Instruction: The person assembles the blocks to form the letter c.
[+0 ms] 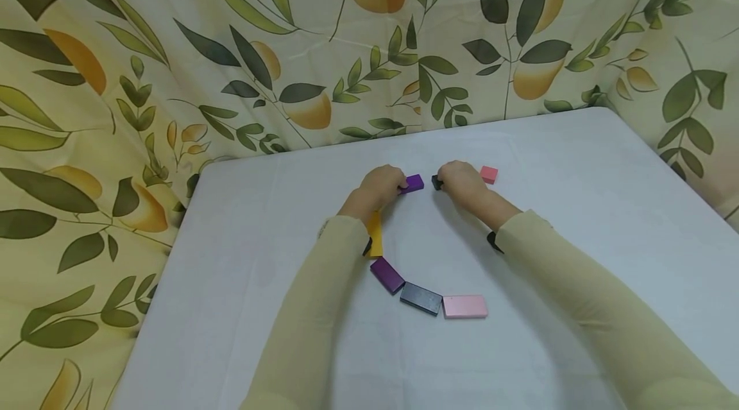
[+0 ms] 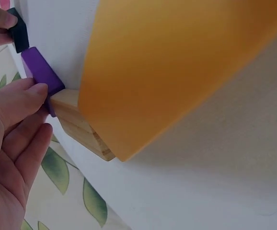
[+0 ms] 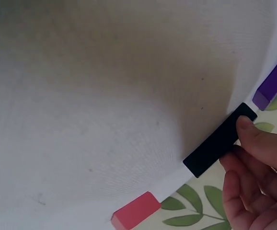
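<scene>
Near the far side of the table, my left hand [image 1: 380,185] pinches a purple block [image 1: 413,183] between thumb and fingers. My right hand [image 1: 463,184] pinches a black block [image 3: 214,143] by its outer side; a small gap separates it from the purple block. Beyond the right hand lies a coral-red block [image 1: 489,174], apart from the black one. In the left wrist view, a plain wooden block [image 2: 78,124] meets the purple block's end and adjoins a yellow block [image 1: 376,237]. The left hand hides the wooden block in the head view.
A plum block [image 1: 387,275], a dark grey block [image 1: 421,298] and a light pink block [image 1: 465,307] continue the curve toward the near side. All lie on a white-covered table [image 1: 577,205]. A leaf-and-fruit patterned curtain [image 1: 369,44] hangs behind it.
</scene>
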Action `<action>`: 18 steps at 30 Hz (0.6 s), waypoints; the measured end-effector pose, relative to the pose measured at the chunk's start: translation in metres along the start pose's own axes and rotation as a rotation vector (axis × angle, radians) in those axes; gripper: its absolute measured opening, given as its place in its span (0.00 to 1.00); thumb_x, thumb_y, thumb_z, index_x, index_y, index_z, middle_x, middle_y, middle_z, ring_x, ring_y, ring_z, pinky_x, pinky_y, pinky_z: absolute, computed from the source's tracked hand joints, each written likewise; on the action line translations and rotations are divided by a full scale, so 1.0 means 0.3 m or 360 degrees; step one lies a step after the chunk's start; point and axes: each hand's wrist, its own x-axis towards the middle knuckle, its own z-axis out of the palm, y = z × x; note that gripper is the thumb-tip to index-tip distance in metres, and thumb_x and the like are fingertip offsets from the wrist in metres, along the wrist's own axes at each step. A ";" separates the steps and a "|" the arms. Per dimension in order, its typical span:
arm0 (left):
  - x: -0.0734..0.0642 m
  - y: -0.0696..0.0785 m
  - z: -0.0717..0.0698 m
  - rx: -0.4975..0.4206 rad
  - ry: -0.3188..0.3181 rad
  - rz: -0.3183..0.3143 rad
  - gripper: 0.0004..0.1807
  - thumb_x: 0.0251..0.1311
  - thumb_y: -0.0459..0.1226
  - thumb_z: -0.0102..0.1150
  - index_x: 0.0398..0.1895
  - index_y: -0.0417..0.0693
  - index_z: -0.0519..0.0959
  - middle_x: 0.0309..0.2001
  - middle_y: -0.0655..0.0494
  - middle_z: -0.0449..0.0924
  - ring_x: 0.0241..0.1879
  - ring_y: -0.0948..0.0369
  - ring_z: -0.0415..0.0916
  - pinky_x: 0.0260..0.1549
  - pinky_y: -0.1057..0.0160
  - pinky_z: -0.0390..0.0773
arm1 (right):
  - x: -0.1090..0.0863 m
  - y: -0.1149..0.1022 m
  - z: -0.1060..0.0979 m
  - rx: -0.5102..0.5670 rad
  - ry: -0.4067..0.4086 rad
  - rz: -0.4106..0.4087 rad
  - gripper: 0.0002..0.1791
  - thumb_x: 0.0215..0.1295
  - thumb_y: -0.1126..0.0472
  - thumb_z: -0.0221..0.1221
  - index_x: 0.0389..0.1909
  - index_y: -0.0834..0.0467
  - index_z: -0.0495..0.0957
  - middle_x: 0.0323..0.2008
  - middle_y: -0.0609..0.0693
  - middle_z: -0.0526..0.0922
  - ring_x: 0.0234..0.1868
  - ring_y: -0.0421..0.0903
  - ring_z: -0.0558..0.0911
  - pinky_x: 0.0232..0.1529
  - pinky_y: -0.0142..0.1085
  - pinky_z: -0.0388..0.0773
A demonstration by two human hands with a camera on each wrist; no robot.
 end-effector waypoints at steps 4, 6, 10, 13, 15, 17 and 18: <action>-0.003 -0.001 0.000 -0.0005 0.0002 -0.0019 0.15 0.65 0.34 0.51 0.54 0.50 0.77 0.53 0.55 0.76 0.53 0.60 0.72 0.54 0.64 0.67 | 0.002 -0.003 0.003 0.0001 0.0007 0.0017 0.05 0.52 0.70 0.64 0.22 0.68 0.78 0.23 0.59 0.79 0.29 0.55 0.78 0.33 0.46 0.75; -0.004 -0.001 0.001 -0.0013 0.0005 -0.0028 0.15 0.65 0.34 0.51 0.54 0.50 0.77 0.53 0.56 0.76 0.53 0.60 0.71 0.55 0.64 0.67 | 0.002 -0.005 0.005 0.0007 0.0002 0.0037 0.05 0.53 0.69 0.64 0.23 0.68 0.78 0.23 0.59 0.79 0.29 0.55 0.78 0.33 0.45 0.75; -0.009 -0.001 0.001 -0.0037 0.0011 -0.0040 0.15 0.65 0.34 0.51 0.54 0.51 0.77 0.53 0.56 0.76 0.53 0.60 0.71 0.55 0.63 0.66 | 0.003 -0.017 0.005 0.0018 -0.0015 0.0095 0.06 0.53 0.69 0.64 0.24 0.68 0.78 0.24 0.59 0.80 0.29 0.54 0.79 0.34 0.45 0.75; -0.011 0.000 0.001 -0.0050 0.0008 -0.0038 0.16 0.65 0.34 0.51 0.54 0.51 0.77 0.53 0.56 0.76 0.52 0.60 0.71 0.54 0.63 0.67 | 0.003 -0.029 0.004 0.0020 -0.0017 0.0134 0.06 0.54 0.68 0.64 0.23 0.68 0.78 0.25 0.59 0.80 0.30 0.55 0.79 0.35 0.46 0.76; -0.011 0.001 0.001 -0.0052 0.0009 -0.0032 0.15 0.65 0.33 0.51 0.54 0.50 0.77 0.53 0.56 0.76 0.51 0.60 0.72 0.54 0.64 0.68 | 0.001 -0.037 0.002 0.0020 -0.0011 0.0155 0.06 0.54 0.68 0.64 0.23 0.68 0.78 0.25 0.59 0.80 0.30 0.56 0.79 0.36 0.46 0.76; -0.012 0.001 0.001 -0.0053 0.0010 -0.0032 0.15 0.65 0.33 0.51 0.54 0.50 0.77 0.53 0.56 0.76 0.51 0.60 0.72 0.54 0.64 0.68 | -0.002 -0.042 0.002 0.0023 0.0002 0.0164 0.07 0.54 0.69 0.64 0.23 0.68 0.77 0.25 0.60 0.80 0.31 0.56 0.79 0.36 0.47 0.76; -0.011 0.000 0.002 -0.0048 0.0011 -0.0028 0.15 0.65 0.33 0.51 0.54 0.50 0.77 0.53 0.56 0.76 0.51 0.60 0.72 0.53 0.64 0.68 | -0.003 -0.045 0.002 0.0028 0.0007 0.0171 0.07 0.54 0.68 0.63 0.23 0.68 0.78 0.25 0.59 0.80 0.31 0.56 0.79 0.36 0.47 0.76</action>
